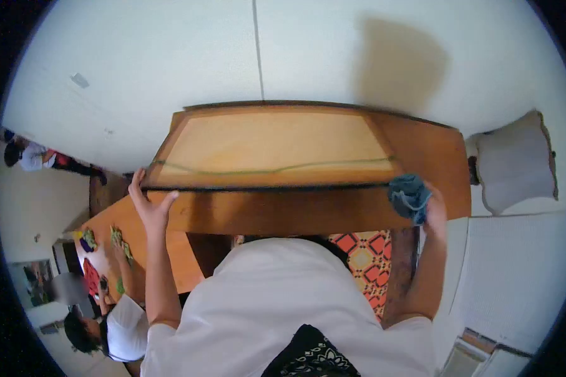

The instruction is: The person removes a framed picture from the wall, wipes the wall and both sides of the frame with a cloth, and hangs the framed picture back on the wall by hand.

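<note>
A wide framed panel with a pale middle, a brown border and a dark front edge is in front of me over the wooden table. A thin greenish line runs across its lower part. My left hand is at the panel's front left corner, thumb along the front edge and fingers at the side, gripping the corner between them. At the front right corner, my right hand is closed on a bunched dark blue cloth, which touches the panel's edge. Some right fingers are hidden behind the cloth.
The brown table stands against a white wall. To the left, another person works at an orange tabletop with several cloths. A further person is far left. A grey cushion-like object is at right; a patterned red mat lies below.
</note>
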The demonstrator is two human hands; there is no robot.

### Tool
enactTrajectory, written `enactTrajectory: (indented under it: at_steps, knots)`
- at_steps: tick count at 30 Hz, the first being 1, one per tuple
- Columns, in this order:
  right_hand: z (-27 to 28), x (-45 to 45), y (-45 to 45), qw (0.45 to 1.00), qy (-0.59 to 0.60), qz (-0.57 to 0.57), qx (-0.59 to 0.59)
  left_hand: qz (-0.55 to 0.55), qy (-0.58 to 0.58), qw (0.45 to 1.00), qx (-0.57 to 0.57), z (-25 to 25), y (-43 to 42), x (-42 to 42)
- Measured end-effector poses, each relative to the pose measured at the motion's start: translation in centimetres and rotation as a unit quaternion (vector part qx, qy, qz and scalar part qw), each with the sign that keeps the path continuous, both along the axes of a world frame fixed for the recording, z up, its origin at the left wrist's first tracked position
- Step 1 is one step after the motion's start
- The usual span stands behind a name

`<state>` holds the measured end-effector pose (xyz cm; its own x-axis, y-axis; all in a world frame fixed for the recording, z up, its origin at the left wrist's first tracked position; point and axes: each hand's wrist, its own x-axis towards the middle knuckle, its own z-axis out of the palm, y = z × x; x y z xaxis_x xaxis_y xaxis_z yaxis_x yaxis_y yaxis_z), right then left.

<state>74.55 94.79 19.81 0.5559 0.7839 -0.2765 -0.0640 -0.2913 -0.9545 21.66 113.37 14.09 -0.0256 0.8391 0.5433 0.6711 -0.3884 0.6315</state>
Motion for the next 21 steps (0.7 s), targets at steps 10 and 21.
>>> enactTrajectory:
  at_steps: [10,21]
  knots:
    - [7.5,3.1,7.7,0.993,-0.081,0.088,0.015,0.0,-0.053,0.998,0.025,5.1,6.3,0.0]
    - [12.0,9.5,14.1,0.976,-0.132,0.171,-0.014,-0.005,-0.066,0.998,-0.004,10.5,12.0,4.8]
